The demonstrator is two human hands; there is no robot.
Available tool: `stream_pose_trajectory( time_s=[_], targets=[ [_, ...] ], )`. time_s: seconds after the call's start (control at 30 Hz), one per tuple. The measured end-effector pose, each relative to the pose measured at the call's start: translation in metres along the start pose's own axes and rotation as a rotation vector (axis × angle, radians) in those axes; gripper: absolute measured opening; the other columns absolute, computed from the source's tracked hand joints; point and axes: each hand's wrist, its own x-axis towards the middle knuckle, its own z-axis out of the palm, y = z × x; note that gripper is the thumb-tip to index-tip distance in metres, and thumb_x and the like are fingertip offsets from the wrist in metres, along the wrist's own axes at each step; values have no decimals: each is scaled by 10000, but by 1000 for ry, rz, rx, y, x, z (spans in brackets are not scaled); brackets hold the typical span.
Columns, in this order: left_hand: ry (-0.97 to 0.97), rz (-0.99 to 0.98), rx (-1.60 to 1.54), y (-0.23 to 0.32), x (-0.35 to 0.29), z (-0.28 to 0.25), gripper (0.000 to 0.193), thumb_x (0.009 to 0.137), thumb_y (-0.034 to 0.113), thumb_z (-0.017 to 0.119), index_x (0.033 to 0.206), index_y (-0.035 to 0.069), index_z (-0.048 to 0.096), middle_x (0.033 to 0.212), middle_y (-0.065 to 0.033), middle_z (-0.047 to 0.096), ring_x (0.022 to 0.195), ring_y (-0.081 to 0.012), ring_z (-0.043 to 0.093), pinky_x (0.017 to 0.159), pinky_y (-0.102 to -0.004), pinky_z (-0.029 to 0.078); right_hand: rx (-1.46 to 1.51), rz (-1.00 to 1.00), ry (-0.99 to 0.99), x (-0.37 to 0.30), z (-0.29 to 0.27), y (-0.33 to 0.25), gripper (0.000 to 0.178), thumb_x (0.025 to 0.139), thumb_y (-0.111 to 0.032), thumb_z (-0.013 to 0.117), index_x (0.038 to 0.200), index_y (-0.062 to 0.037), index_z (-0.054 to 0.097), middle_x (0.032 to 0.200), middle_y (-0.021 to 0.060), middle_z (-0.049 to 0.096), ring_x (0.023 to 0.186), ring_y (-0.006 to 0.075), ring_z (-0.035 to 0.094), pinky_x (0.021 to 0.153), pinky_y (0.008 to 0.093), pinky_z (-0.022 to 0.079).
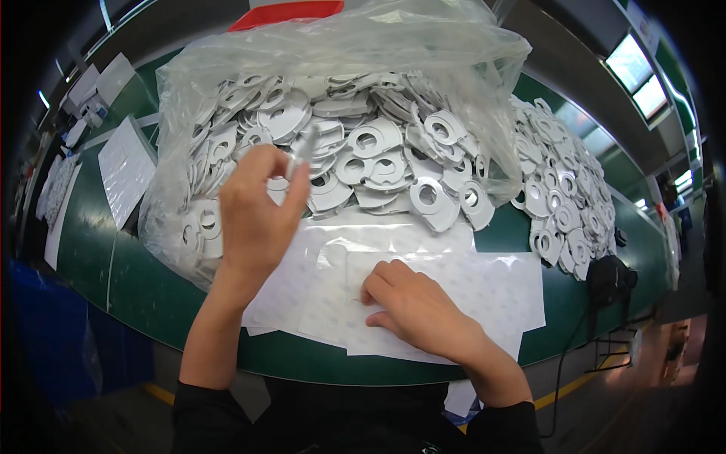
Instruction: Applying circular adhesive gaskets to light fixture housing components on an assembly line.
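Observation:
Raised over the near edge of the heap, my left hand (261, 200) pinches a white plastic part (304, 147) between thumb and fingers. The part is seen nearly edge-on and is blurred. My right hand (416, 306) rests low over a whitish sheet of clear round stickers (491, 291), its fingers curled and its thumb close to the index finger. Whatever lies between those fingertips is too small to make out. Behind both hands, a heap of flat white plastic parts with round holes (367, 140) spills from a large clear plastic bag (340, 49).
More sheets (276, 291) lie overlapped beneath the top one on the green table (83, 250). A second pile of white parts (563, 197) sits to the right, beside a black bag (611, 280). A red tray (287, 13) stands behind the clear bag. White packs (125, 170) lie at left.

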Motion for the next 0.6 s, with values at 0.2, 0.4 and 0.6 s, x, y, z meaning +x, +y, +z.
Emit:
stream_pose_trajectory(
  time_s=[0.2, 0.4, 0.6],
  targets=[
    [-512, -731, -1395, 11, -32, 35, 167, 754, 173, 559, 676, 53, 474, 1118, -187, 612, 1011, -257, 566, 922, -341, 426, -36, -170, 94, -4, 4, 3, 237, 723, -98, 704, 906, -43, 564, 989, 87, 553, 975, 282, 544, 748, 380, 481],
    [-398, -1170, -1965, 23, -54, 55, 318, 900, 411, 527, 818, 109, 472, 865, -78, 516, 841, -218, 536, 823, -417, 493, -138, -258, 144, -6, 3, 7, 149, 786, -79, 588, 911, -29, 522, 900, 98, 578, 860, 258, 589, 574, 367, 488],
    [-557, -1067, -1594, 24, -57, 65, 298, 851, 103, 649, 1103, 114, 492, 942, -39, 531, 841, -144, 555, 743, -316, 515, -80, -163, 64, -7, -3, 7, 206, 757, -100, 663, 908, -94, 523, 817, 69, 599, 748, 258, 609, 604, 351, 487]
  ],
)
